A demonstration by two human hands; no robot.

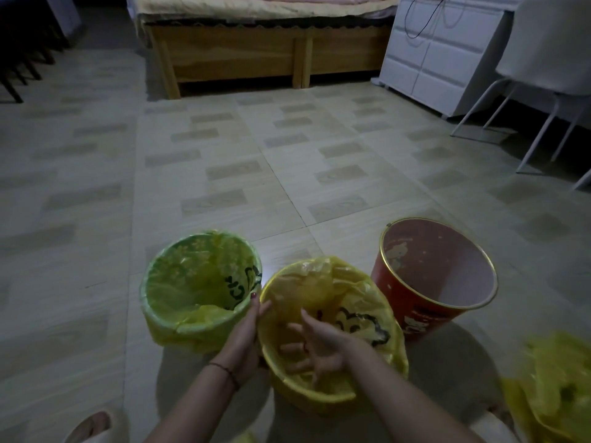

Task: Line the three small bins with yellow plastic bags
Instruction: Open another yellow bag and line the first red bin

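Note:
Three small bins stand on the tiled floor. The green bin (pixel 166 318) on the left has a yellow bag (pixel 198 276) folded over its rim. Over the middle bin (pixel 307 391) lies a second yellow bag (pixel 361 302), its edge draped over the rim. My right hand (pixel 315 350) reaches inside that bin with spread, straight fingers against the plastic. My left hand (pixel 246 330) rests flat on the middle bin's outer left side at the rim. The red bin (pixel 415 318) on the right holds no bag.
A loose yellow plastic bag (pixel 556 388) lies at the lower right. A wooden bed frame (pixel 243 55) and a white drawer cabinet (pixel 438 55) stand at the back, with chair legs (pixel 540 129) on the right. My slippered foot (pixel 96 425) shows at the bottom left.

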